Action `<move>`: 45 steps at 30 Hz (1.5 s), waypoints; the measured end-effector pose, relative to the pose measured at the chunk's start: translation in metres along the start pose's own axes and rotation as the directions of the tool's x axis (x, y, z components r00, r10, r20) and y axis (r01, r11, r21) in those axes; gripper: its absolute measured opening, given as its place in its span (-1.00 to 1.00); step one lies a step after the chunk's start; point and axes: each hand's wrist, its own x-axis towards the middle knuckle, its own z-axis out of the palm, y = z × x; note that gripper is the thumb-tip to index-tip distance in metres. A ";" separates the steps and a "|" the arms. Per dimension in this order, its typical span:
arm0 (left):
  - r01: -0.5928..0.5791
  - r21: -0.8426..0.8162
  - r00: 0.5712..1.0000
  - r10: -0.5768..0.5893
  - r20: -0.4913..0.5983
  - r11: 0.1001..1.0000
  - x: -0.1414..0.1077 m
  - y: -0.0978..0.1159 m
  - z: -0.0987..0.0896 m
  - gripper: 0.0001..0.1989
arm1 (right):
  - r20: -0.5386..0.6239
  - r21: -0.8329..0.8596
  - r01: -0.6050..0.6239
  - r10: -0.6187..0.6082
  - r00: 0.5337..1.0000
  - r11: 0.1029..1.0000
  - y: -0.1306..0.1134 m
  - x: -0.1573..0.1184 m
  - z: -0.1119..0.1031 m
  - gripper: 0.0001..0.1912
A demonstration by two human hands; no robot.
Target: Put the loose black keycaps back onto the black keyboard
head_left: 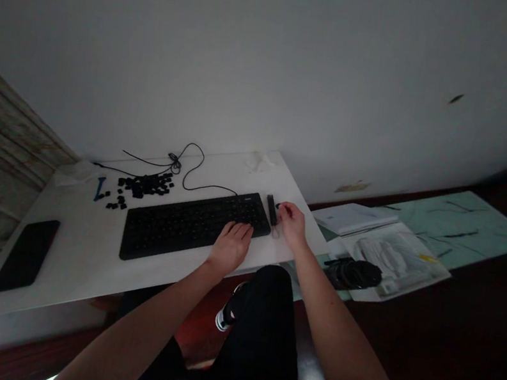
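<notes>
A black keyboard [179,226] lies at a slant on the white table, its cable running off the back. My left hand [230,246] rests on its right part, fingers stretched flat over the keys and holding nothing. Just past the keyboard's right end, my right hand [292,224] has its fingertips pinched together. A tiny dark bit shows at those fingertips, too small to name. Beside them is a slim dark stick-shaped tool [272,208] with a thin wire loop [275,232] near its lower end. Loose black keycaps [147,185] are heaped behind the keyboard.
A blue tool [99,188] lies left of the keycaps, and a black phone-like slab [25,255] near the table's left end. The coiled cable [174,164] is by the wall. Right of the table, a lower surface holds papers [355,219] and a black object [353,273].
</notes>
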 end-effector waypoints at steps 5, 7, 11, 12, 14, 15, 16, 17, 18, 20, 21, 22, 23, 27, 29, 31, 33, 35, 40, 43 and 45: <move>0.023 0.005 1.000 -0.023 -0.011 1.000 -0.005 0.002 0.001 -0.57 | -0.006 0.026 0.003 -0.003 1.000 1.000 -0.002 -0.001 0.001 -0.52; 0.030 -0.006 1.000 -0.030 -0.004 1.000 -0.002 0.002 -0.001 -0.58 | 0.000 0.015 0.003 -0.003 1.000 1.000 -0.003 -0.001 0.001 -0.52; 0.031 -0.020 1.000 -0.031 -0.005 0.999 -0.001 -0.002 -0.001 -0.57 | -0.003 0.019 0.009 -0.009 1.000 1.000 -0.004 -0.001 0.001 -0.52; 0.031 -0.018 0.999 -0.031 -0.007 0.999 -0.002 -0.002 -0.001 -0.56 | -0.003 0.023 0.012 -0.012 1.000 1.000 -0.004 -0.001 0.001 -0.51; 0.038 -0.013 0.999 -0.039 -0.008 0.999 -0.003 -0.003 0.000 -0.55 | 0.002 0.023 0.015 -0.015 1.000 1.000 -0.003 -0.002 0.001 -0.50; 0.040 -0.012 0.999 -0.040 -0.003 0.999 -0.004 -0.003 0.000 -0.55 | 0.006 0.022 0.016 -0.017 1.000 1.000 -0.003 -0.002 0.001 -0.50; 0.040 -0.011 0.999 -0.040 0.005 0.999 -0.004 -0.003 -0.001 -0.55 | 0.008 0.025 0.017 -0.017 1.000 1.000 -0.003 -0.002 0.001 -0.50; 0.038 -0.009 0.999 -0.038 0.015 0.999 -0.004 -0.004 -0.002 -0.55 | 0.009 0.034 0.017 -0.018 1.000 0.999 -0.003 -0.001 0.001 -0.51; 0.032 -0.008 0.999 -0.032 0.026 0.999 -0.004 -0.004 -0.003 -0.55 | 0.012 0.045 0.017 -0.017 1.000 0.999 -0.003 -0.001 0.001 -0.52; 0.020 -0.005 0.999 -0.020 0.043 1.000 -0.005 -0.005 -0.005 -0.55 | 0.027 0.068 0.001 -0.003 1.000 0.998 -0.004 0.000 0.001 -0.55; 0.016 -0.005 0.999 -0.015 0.044 1.000 -0.006 -0.005 -0.006 -0.54 | 0.043 0.072 -0.017 0.014 0.999 0.997 -0.006 0.001 0.000 -0.55; 0.013 -0.007 0.999 -0.013 0.038 1.000 -0.007 -0.006 -0.007 -0.54 | 0.065 0.067 -0.039 0.035 0.997 0.997 -0.009 0.002 -0.001 -0.56; 0.014 -0.012 1.000 -0.013 0.024 1.000 -0.009 -0.007 -0.007 -0.54 | 0.091 0.054 -0.055 0.050 0.995 0.997 -0.012 0.003 -0.002 -0.56; 0.067 -0.039 0.995 -0.070 -0.075 0.997 -0.017 -0.010 -0.006 -0.56 | 0.258 -0.064 0.035 -0.017 0.966 0.997 -0.036 0.004 -0.005 -0.64; 0.102 -0.043 0.988 -0.107 -0.110 0.994 -0.019 -0.011 -0.004 -0.59 | 0.403 -0.117 0.105 -0.049 0.914 0.988 -0.050 0.005 -0.003 -0.70; 0.119 -0.046 0.984 -0.123 -0.126 0.992 -0.020 -0.011 -0.003 -0.62 | 0.538 -0.177 0.118 -0.004 0.843 0.977 -0.061 0.006 0.003 -0.75; 0.121 -0.054 0.983 -0.128 -0.133 0.991 -0.019 -0.011 -0.003 -0.63 | 0.621 -0.261 0.086 0.099 0.778 0.961 -0.070 0.009 0.010 -0.78; 0.123 -0.065 0.981 -0.131 -0.141 0.990 -0.019 -0.012 -0.002 -0.64 | 0.653 -0.343 0.049 0.201 0.730 0.938 -0.074 0.013 0.016 -0.81; 0.123 -0.086 0.979 -0.135 -0.156 0.989 -0.019 -0.013 -0.001 -0.65 | 0.682 -0.397 0.043 0.263 0.682 0.917 -0.077 0.022 0.023 -0.88; 0.132 -0.082 0.977 -0.144 -0.159 0.988 -0.020 -0.014 -0.002 -0.66 | 0.712 -0.389 0.068 0.253 0.655 0.919 -0.075 0.025 0.024 -0.87; 0.138 -0.079 0.976 -0.149 -0.157 0.987 -0.020 -0.014 -0.002 -0.67 | 0.725 -0.394 0.088 0.250 0.642 0.915 -0.073 0.027 0.025 -0.86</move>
